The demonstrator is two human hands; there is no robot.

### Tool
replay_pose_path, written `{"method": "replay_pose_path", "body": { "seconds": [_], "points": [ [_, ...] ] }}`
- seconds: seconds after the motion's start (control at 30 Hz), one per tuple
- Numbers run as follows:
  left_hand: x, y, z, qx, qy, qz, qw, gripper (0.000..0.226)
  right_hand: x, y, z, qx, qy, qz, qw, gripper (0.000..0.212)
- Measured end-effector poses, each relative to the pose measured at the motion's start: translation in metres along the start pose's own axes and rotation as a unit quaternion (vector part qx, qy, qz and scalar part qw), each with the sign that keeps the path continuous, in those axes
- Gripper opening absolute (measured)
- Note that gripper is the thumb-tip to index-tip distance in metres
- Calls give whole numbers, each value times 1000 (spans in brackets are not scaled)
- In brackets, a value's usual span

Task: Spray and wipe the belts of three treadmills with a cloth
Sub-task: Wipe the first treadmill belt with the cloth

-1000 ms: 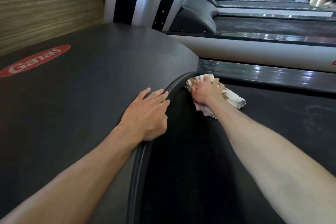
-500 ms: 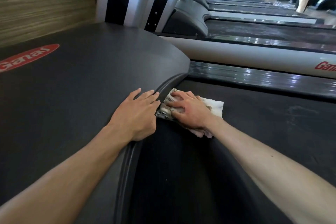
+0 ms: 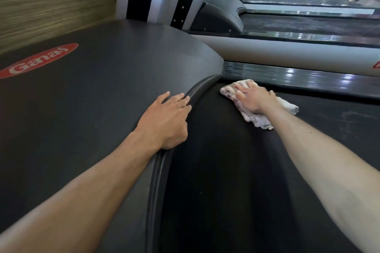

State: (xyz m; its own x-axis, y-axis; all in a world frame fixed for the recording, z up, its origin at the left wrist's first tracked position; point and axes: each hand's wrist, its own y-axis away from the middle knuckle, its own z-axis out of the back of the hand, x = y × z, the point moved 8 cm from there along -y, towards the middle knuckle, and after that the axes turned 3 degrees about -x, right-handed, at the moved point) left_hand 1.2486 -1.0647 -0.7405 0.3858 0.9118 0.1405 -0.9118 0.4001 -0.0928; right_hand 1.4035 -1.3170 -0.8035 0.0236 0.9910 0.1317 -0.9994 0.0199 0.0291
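Head view: right hand [image 3: 254, 98] fingers flat, pressing cloth [image 3: 259, 107] back out across belt [image 3: 226, 170]; left hand [image 3: 166, 121] relaxed on motor cover [image 3: 102, 92]; wiping continues.

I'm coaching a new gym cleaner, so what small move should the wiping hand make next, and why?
Probably draw the cloth back along the belt, away from the motor cover. The right hand presses it flat at the belt's front, beside the side rail, while pale smudges show further back. The left hand rests on the cover's edge as a brace.
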Motion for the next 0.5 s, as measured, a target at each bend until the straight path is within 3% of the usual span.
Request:
{"method": "replay_pose_path", "body": {
  "seconds": [0.27, 0.4, 0.5],
  "points": [
    [1, -1, 0, -1, 3, 2, 1000, 59, -84, 33, 12, -71, -38, -122, 989, 54],
    [2, 0, -1, 1, 2, 4, 1000, 59, -118, 57, 17, -123, -69, -242, 960, 60],
    [3, -1, -1, -5, 8, 5, 1000, 57, -118, 61, 16, -110, -52, -272, 955, 56]
  ]
}}
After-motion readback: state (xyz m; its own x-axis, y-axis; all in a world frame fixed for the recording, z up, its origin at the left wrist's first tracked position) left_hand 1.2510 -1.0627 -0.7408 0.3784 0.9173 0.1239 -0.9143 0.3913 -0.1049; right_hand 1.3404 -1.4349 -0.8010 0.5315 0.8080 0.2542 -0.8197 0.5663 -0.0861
